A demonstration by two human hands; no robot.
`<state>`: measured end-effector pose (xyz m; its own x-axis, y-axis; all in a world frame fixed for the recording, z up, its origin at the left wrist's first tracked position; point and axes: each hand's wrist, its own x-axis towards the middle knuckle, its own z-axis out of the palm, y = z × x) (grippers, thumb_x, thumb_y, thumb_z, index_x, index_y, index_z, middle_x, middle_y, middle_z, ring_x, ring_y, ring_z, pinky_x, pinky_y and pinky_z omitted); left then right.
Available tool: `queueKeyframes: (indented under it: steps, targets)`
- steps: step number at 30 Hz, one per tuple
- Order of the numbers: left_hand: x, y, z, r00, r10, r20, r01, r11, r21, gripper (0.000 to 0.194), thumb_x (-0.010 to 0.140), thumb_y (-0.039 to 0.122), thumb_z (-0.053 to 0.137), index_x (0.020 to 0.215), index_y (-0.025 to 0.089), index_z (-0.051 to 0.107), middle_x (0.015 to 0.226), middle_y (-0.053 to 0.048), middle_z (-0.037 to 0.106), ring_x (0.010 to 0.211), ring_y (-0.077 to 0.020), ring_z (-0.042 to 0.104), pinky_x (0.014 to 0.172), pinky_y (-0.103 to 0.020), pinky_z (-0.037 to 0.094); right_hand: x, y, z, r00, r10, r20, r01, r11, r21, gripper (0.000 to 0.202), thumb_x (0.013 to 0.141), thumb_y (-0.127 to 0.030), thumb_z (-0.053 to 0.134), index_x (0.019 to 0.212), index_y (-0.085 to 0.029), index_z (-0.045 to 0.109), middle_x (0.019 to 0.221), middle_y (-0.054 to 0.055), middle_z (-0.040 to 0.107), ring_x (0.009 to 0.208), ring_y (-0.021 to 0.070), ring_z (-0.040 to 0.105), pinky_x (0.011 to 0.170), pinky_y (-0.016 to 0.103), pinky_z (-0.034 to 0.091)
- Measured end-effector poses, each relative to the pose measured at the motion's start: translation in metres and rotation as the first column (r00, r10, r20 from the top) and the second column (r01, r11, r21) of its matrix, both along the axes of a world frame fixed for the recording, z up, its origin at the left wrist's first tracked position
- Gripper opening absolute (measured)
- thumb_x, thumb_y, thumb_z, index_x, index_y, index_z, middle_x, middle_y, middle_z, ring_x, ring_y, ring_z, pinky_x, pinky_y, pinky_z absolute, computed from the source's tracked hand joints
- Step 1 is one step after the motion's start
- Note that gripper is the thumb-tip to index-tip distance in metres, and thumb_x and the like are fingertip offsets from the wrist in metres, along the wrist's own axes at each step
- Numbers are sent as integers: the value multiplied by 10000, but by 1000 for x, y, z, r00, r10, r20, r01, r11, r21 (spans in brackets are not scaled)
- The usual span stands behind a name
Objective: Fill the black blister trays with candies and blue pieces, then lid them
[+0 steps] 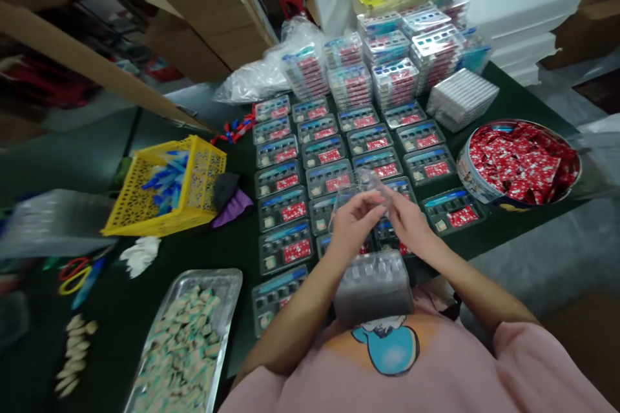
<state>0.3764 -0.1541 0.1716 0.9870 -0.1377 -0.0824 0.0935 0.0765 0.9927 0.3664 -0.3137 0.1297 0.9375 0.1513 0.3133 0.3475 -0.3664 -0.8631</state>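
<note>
My left hand (356,219) and my right hand (407,219) meet above rows of filled trays, with the fingers of each closed on a thin clear plastic piece (371,181). Its exact outline is blurred. Below my hands, a stack of clear plastic trays (372,284) rests against the shirt at the table's edge. The filled trays (283,210) lie flat in columns, each with a blue item, dark parts, a small pale piece and a red packet. One filled tray (453,210) lies to the right of my right hand.
A round tin (467,171) of red packets stands at right. Stacked filled trays (351,84) rise at the back. On the left are a yellow basket (198,174) of blue items, a metal tray (232,284) of small pieces, scissors (75,274) and beige pieces (75,352).
</note>
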Motion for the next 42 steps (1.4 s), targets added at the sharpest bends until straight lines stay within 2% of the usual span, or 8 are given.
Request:
queueKeyframes:
  steps: [3, 8, 12, 16, 23, 29, 36, 42]
  targets:
    - [1, -11, 4, 990, -42, -132, 16, 982, -190, 300, 639, 386, 840, 771, 162, 692, 687, -11, 658, 639, -118, 582, 660, -248, 467, -7, 12, 3, 996, 72, 53, -69, 997, -44, 629, 911, -114, 399, 1526, -221, 322, 1454, 110, 521, 1354, 215, 488, 1133, 468, 411]
    - [5, -2, 2, 952, -76, -296, -8, 962, -272, 333, 557, 369, 895, 675, 142, 682, 597, -1, 639, 574, -94, 577, 602, -213, 459, -12, 9, 7, 979, 202, 6, -202, 979, -21, 650, 949, -167, 401, 1567, -233, 210, 1541, 102, 412, 1415, 211, 409, 1167, 458, 365]
    - [5, 3, 2, 921, -116, -372, -1, 954, -299, 356, 522, 347, 917, 680, 129, 684, 632, -15, 655, 586, -97, 589, 608, -218, 474, -14, 4, 12, 957, 274, -101, -270, 962, 53, 650, 959, -242, 432, 1568, -261, 207, 1563, 75, 379, 1432, 211, 381, 1180, 443, 335]
    - [5, 5, 0, 917, -138, -375, 22, 954, -297, 372, 527, 361, 918, 696, 124, 687, 652, -24, 663, 599, -102, 596, 605, -219, 476, -16, 3, 14, 940, 307, -146, -294, 950, 105, 664, 956, -273, 457, 1569, -272, 201, 1567, 71, 372, 1431, 226, 383, 1183, 466, 318]
    - [2, 7, -2, 919, -121, -374, 14, 961, -277, 388, 535, 401, 911, 670, 124, 676, 628, -20, 655, 593, -103, 595, 611, -222, 478, -18, 6, 19, 946, 305, -112, -302, 952, 43, 632, 968, -246, 412, 1568, -236, 215, 1559, 93, 383, 1424, 213, 394, 1184, 435, 331]
    - [2, 10, -3, 893, -159, -421, 24, 951, -309, 403, 504, 388, 929, 679, 121, 683, 633, -19, 660, 591, -97, 601, 600, -209, 487, -20, 7, 21, 940, 318, -126, -318, 948, 23, 648, 961, -223, 403, 1572, -237, 190, 1546, 90, 404, 1409, 222, 419, 1167, 460, 353]
    - [1, 13, -4, 875, -170, -454, 21, 949, -314, 397, 494, 367, 936, 670, 124, 674, 629, -20, 660, 590, -98, 608, 593, -199, 501, -23, 4, 17, 925, 332, -185, -325, 943, 67, 608, 971, -297, 428, 1555, -246, 263, 1538, 78, 419, 1416, 237, 408, 1175, 469, 338]
    - [-4, 9, -3, 908, -170, -383, 56, 955, -292, 371, 538, 373, 916, 668, 130, 667, 627, 0, 636, 592, -89, 593, 626, -210, 505, -20, 5, 23, 920, 279, -275, -221, 949, 224, 478, 992, -419, 424, 1437, -258, 491, 1391, 59, 592, 1308, 231, 536, 1122, 445, 408]
